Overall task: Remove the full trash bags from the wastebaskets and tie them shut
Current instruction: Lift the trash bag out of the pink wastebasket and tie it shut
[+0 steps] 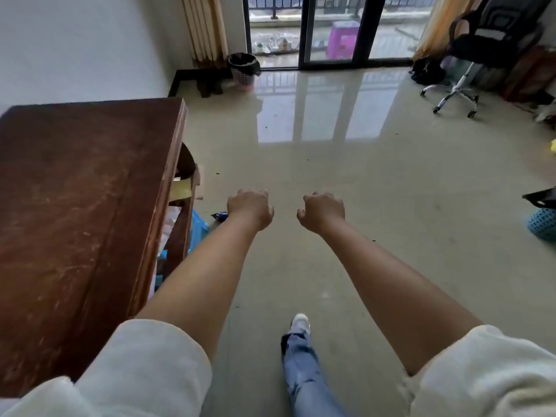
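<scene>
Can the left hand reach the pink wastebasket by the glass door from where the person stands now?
Probably not yet. The left hand is held out over bare floor, and the pink wastebasket stands far across the room. Nothing blocks the path.

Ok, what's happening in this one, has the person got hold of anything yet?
Not yet. The left hand and right hand are both held out over the floor, holding nothing. A pink wastebasket with a black bag in it stands across the room by the balcony door, untouched. A wooden table stands on the left.
</scene>
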A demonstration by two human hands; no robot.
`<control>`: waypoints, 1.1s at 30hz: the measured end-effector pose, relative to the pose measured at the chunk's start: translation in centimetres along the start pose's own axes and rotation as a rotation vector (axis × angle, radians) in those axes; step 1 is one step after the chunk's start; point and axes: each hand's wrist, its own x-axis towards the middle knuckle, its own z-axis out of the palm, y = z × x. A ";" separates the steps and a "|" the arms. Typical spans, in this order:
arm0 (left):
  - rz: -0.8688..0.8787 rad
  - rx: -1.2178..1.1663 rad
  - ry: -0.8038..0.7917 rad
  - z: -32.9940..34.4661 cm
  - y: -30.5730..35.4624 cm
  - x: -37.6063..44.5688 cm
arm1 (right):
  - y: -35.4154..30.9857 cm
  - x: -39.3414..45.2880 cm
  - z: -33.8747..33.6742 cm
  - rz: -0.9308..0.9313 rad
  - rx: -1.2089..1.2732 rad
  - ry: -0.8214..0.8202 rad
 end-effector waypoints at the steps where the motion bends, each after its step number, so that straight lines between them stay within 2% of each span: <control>1: -0.008 0.015 -0.043 0.1 -0.1 1.5 | -0.1 1.7 0.2 -0.002 -0.008 -0.028; 5: -0.038 0.010 -0.092 -0.2 -1.0 11.2 | 0.3 12.1 0.1 -0.026 -0.002 -0.042; 16: -0.150 -0.024 -0.154 -8.9 -5.8 38.5 | -2.6 41.7 -7.8 -0.143 -0.007 -0.034; 24: -0.172 0.021 -0.124 -16.4 -13.9 63.1 | -7.1 67.2 -12.9 -0.134 -0.016 -0.007; 33: -0.153 0.024 -0.108 -25.0 -18.7 90.0 | -10.2 94.6 -19.4 -0.117 -0.012 -0.020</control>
